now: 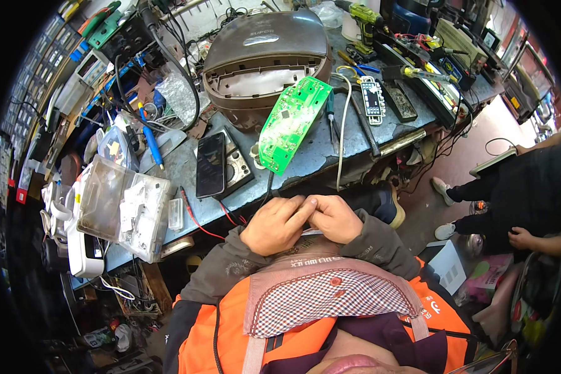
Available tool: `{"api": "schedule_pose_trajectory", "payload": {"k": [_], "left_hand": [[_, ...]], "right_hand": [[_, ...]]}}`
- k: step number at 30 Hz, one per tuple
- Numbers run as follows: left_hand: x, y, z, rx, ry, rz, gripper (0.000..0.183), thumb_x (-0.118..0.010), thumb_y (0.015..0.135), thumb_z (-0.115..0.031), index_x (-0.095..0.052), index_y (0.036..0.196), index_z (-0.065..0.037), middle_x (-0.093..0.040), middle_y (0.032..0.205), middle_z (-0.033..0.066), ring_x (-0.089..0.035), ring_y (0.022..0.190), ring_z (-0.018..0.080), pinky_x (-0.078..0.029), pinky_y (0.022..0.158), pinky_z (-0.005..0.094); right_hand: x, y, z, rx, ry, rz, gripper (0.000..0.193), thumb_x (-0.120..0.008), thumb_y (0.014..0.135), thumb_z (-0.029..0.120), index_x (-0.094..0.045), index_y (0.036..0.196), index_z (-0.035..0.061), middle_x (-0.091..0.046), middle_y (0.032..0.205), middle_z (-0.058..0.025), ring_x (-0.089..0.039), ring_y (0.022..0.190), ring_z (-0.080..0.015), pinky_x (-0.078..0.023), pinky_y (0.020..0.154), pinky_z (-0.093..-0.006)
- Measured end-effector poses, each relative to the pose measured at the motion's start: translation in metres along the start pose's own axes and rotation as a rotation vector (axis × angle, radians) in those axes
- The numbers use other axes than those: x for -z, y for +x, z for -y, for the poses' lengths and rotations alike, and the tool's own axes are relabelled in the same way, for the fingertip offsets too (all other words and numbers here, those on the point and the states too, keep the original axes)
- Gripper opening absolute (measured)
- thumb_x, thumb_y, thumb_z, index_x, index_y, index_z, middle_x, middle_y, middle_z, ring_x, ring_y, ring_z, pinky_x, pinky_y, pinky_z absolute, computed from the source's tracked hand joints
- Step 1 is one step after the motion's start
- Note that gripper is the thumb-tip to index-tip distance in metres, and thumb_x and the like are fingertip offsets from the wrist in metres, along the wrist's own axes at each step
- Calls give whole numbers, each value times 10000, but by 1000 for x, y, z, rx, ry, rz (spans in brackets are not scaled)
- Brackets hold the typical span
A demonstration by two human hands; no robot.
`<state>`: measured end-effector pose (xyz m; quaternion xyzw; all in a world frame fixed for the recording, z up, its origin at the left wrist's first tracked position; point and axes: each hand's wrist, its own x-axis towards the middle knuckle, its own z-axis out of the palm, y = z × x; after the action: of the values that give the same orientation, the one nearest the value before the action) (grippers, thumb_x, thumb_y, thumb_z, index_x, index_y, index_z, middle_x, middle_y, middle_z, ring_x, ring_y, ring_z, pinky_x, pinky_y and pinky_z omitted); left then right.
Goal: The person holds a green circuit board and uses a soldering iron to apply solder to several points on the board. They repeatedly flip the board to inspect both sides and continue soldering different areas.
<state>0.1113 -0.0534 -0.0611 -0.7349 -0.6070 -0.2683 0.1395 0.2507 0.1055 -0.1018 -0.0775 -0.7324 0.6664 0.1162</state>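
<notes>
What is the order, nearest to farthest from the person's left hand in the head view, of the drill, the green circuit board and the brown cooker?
From the left hand:
1. Green circuit board: ahead, overlapping the cooker's front in this view.
2. Brown cooker: behind the board.
3. Drill: farthest, toward the back, right of the cooker.

Holds left hand (270,225) and right hand (335,218) together in front of the torso (330,294), with backs turned upward and fingers (300,214) curled inward, partly out of sight. Angles sleeved left forearm (221,267) and sleeved right forearm (385,246) inward from either side, toward each other.
</notes>
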Motion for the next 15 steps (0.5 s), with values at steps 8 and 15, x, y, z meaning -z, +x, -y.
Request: {"api": "schedule_pose_trajectory", "payload": {"k": [8, 15], "left_hand": [[26, -17, 27, 200, 120, -41, 275, -719, 841, -14, -731, 1114, -44, -608, 811, 66, -614, 740, 267, -498, 686, 406], [56, 19, -17, 221, -355, -6, 735, -717, 810, 58, -489, 1508, 66, -664, 1276, 267, -681, 1140, 428, -564, 950, 464]], "right_hand": [[38, -5, 58, 141, -252, 20, 97, -708, 974, 70, -759, 1017, -1, -666, 808, -94, -640, 697, -182, -504, 647, -318], [25, -2, 89, 345, -441, -25, 78, -755, 932, 75, -732, 964, 7, -653, 864, -144, -660, 762, -329, -529, 683, -389]]}}
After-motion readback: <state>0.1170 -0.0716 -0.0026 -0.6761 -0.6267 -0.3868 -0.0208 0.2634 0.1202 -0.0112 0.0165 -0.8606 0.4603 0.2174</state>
